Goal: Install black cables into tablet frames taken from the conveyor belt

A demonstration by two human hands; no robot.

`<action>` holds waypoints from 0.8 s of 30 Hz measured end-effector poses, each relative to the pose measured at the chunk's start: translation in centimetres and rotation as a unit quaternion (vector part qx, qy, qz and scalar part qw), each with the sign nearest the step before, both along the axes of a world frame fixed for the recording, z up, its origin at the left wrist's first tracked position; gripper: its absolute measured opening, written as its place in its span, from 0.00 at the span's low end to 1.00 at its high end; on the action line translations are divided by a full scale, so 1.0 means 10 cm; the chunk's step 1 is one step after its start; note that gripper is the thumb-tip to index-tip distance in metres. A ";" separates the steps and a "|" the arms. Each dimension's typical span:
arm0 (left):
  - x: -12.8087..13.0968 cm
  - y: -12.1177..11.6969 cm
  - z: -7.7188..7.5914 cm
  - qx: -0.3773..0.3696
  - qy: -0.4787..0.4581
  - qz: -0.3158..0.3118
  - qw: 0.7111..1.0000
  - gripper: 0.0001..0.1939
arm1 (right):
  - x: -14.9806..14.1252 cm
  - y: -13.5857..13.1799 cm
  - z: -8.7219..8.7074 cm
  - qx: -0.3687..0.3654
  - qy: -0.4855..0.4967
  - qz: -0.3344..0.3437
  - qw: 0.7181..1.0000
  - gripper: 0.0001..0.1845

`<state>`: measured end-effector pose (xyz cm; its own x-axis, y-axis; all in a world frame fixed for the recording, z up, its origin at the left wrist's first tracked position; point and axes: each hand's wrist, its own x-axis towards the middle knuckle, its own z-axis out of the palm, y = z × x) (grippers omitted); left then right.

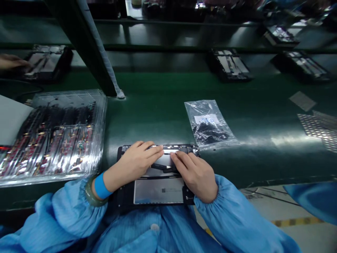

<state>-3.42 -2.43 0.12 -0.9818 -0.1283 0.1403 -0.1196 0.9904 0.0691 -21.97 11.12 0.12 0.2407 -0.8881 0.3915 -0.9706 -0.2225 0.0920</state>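
Observation:
A flat black device chassis (pixel 158 191) with a grey metal panel lies at the near edge of the green bench. My left hand (pixel 137 161) rests on its upper left part, fingers bent and pressed down near the top edge. My right hand (pixel 195 172) lies on the upper right part, its fingers pressing on a black strip (pixel 162 167) across the chassis. Both hands touch the chassis; neither lifts it. Blue sleeves cover both arms, and a blue band (pixel 101 186) wraps my left wrist.
A clear plastic tray (pixel 52 137) of several circuit boards sits at the left. A clear bag (pixel 209 123) of small black parts lies just beyond the chassis. More black chassis (pixel 229 65) lie on the far belt. Another person's hand (pixel 12 61) shows at far left. A dark post (pixel 86 49) stands behind.

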 end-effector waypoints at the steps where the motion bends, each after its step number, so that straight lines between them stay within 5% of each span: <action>1: 0.00 0.00 -0.01 0.000 0.001 0.000 1.000 0.19 | 0.00 0.00 0.00 0.002 0.006 -0.004 1.000 0.13; 7: 0.01 -0.03 -0.03 0.043 0.011 0.010 0.999 0.20 | -0.07 0.14 0.01 0.023 0.020 -0.051 0.998 0.18; 10: 0.00 -0.09 0.06 0.137 -0.001 0.016 0.990 0.18 | -0.16 0.32 -0.04 0.001 -0.071 -0.114 0.991 0.19; 14: -0.04 -0.14 0.17 0.229 -0.026 0.062 0.971 0.12 | -0.26 0.60 -0.16 -0.017 -0.226 -0.235 0.945 0.14; 18: -0.10 -0.12 0.14 0.222 -0.023 0.119 0.968 0.18 | -0.28 0.72 -0.24 0.041 -0.332 -0.255 0.907 0.14; 24: -0.10 -0.06 0.08 0.154 0.011 0.024 0.988 0.15 | -0.13 0.41 -0.11 -0.028 -0.327 -0.202 0.923 0.12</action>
